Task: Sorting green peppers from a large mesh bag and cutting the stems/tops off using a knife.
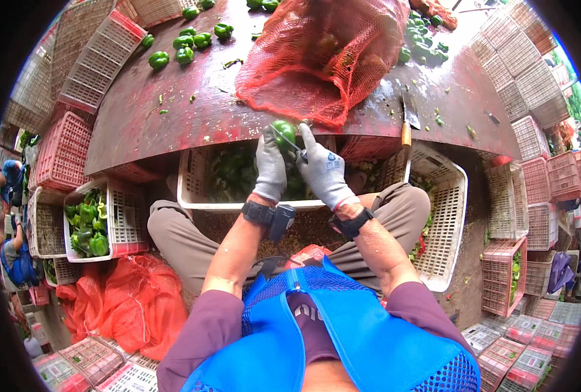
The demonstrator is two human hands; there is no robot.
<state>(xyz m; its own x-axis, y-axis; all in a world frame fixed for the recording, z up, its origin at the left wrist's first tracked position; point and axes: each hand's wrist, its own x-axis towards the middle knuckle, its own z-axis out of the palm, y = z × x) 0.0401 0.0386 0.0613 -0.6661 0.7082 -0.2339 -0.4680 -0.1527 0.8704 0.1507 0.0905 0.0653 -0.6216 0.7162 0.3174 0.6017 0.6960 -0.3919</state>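
Observation:
Both my hands wear grey-white gloves and meet at the table's near edge. My left hand (pixel 270 168) is closed around a green bell pepper (pixel 284 132). In my right hand (pixel 328 173) is a small knife (pixel 303 153), its thin blade reaching across to the pepper. Below them, partly under the table, a white crate (pixel 228 206) holds many green pieces, partly hidden by my hands. Just beyond my hands, a red mesh sack (pixel 333 55) lies on the table with its mouth toward me; its contents are hard to make out.
Loose green peppers (pixel 184 42) lie at the table's far left, more at its far right. A wooden-handled blade tool (pixel 406 134) rests at the table edge. A white crate (pixel 457 222) stands by my right knee. Red mesh sacking (pixel 130 300) and a pepper-filled crate (pixel 68 251) are left. Stacked crates surround me.

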